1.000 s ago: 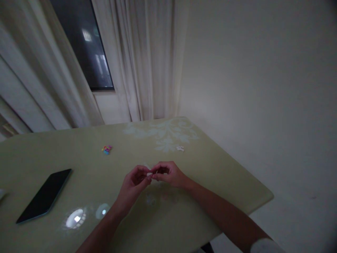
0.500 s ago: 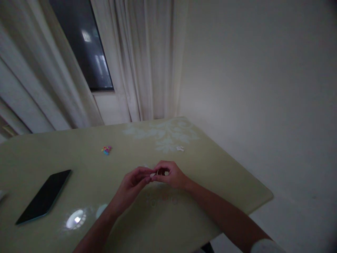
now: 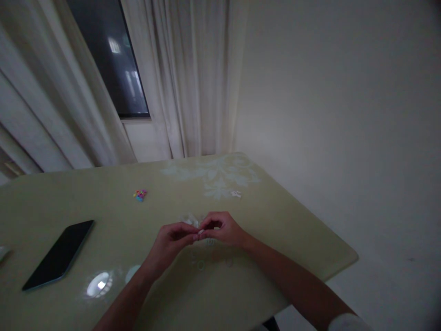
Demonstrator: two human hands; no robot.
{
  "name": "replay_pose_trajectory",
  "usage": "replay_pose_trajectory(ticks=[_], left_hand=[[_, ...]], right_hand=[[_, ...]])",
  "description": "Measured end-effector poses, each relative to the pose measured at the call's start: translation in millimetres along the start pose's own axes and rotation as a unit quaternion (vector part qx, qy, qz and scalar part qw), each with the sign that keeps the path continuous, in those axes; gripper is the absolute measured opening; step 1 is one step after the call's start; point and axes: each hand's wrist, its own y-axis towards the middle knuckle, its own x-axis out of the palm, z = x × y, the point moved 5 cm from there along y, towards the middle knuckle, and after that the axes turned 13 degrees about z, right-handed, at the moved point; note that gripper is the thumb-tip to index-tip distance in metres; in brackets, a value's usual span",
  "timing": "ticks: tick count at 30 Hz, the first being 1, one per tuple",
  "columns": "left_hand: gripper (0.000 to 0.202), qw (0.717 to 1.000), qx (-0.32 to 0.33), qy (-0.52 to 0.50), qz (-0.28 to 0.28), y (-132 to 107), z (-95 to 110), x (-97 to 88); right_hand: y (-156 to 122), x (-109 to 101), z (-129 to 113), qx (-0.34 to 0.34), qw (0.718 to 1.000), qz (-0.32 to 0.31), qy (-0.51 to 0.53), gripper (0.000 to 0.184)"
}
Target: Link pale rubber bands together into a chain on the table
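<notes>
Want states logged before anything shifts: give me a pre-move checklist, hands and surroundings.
1. Small pale piece held: ok, pinched between the left hand and the right hand.
2. Piece's shape and alignment: cannot tell, mostly covered by the grip and too small.
3. Coloured pile clear of the hands: ok, lies apart, beyond the left hand.
4. White pieces clear of the hands: ok, apart, beyond the right hand.
5. Dark tablet-like device clear of the left arm: ok, lies apart to its left.
6. Lighting for close inspection: not ok, dim.

Tablet on table, left of hands
</notes>
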Motion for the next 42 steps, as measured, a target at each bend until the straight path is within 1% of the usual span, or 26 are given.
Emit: replay_pose_trajectory(ticks=[6,8,10,12,15,19,21,23,25,27,29,30,32,35,36,38,40,42], left_hand=[[0.019,1.0,0.012,0.002,-0.019,1.7,-0.5,-1.0],[0.021,1.0,0.009,-0.003,-0.014,2.7,-2.4,-0.9],[0.023,1.0,0.005,-0.016,0.004,3.5,-3.8,-1.3],[0.025,0.999,0.009,-0.025,0.018,3.5,-3.9,-1.7],[0.025,0.999,0.015,-0.027,0.021,2.9,-4.0,-0.8],[0.024,0.999,0.028,-0.032,0.03,3.1,-6.6,2.7],[0.023,0.999,0.034,-0.031,0.027,3.9,-8.2,4.7],[0.025,0.999,0.038,-0.02,0.028,5.9,-8.8,2.7],[0.029,0.997,0.05,0.009,0.057,10.1,-7.7,-7.2],[0.034,0.989,0.074,0.054,0.116,16.3,-6.0,-24.5],[0.038,0.971,0.103,0.109,0.185,22.9,-6.1,-43.1],[0.039,0.961,0.117,0.136,0.209,25.9,-7.5,-50.2],[0.04,0.948,0.14,0.179,0.224,31.4,-13.4,-57.2],[0.041,0.944,0.148,0.211,0.205,36.7,-26.8,-56.0],[0.042,0.944,0.145,0.219,0.198,37.5,-31.2,-54.7],[0.044,0.944,0.136,0.238,0.182,38.5,-38.0,-52.3],[0.043,0.943,0.134,0.256,0.161,38.9,-41.8,-50.6],[0.04,0.943,0.138,0.263,0.149,39.4,-43.2,-49.9]], right_hand=[[-0.9,1.3,4.8,0.02,0.999,0.005,-0.029,0.034],[-1.1,1.0,5.7,0.03,0.999,0.016,-0.025,0.036],[-1.2,0.4,4.7,0.028,0.999,0.025,-0.025,0.037],[-1.2,0.2,1.9,0.009,0.999,0.025,-0.034,0.037],[-1.0,-0.2,-2.6,-0.029,0.997,0.031,-0.058,0.035],[-1.6,-1.5,-6.7,-0.077,0.989,0.061,-0.107,0.025],[-3.0,-0.9,-8.4,-0.093,0.986,0.064,-0.119,0.02],[-3.8,-1.0,-10.0,-0.104,0.984,0.068,-0.126,0.018],[-2.0,-2.9,-11.3,-0.113,0.981,0.075,-0.137,0.018],[4.7,-5.9,-11.4,-0.115,0.977,0.078,-0.159,0.017],[17.7,-8.7,-10.6,-0.107,0.971,0.075,-0.2,0.013],[26.4,-8.9,-10.2,-0.1,0.967,0.067,-0.225,0.012],[46.5,-5.3,-9.4,-0.085,0.954,0.033,-0.285,0.012],[76.8,11.2,-8.0,-0.065,0.92,-0.057,-0.383,0.014],[85.4,18.5,-7.6,-0.064,0.903,-0.088,-0.416,0.016],[98.9,33.1,-5.7,-0.066,0.856,-0.146,-0.492,0.019],[107.4,45.9,-3.0,-0.068,0.812,-0.187,-0.549,0.021],[111.7,55.9,-0.6,-0.066,0.786,-0.209,-0.578,0.021]])
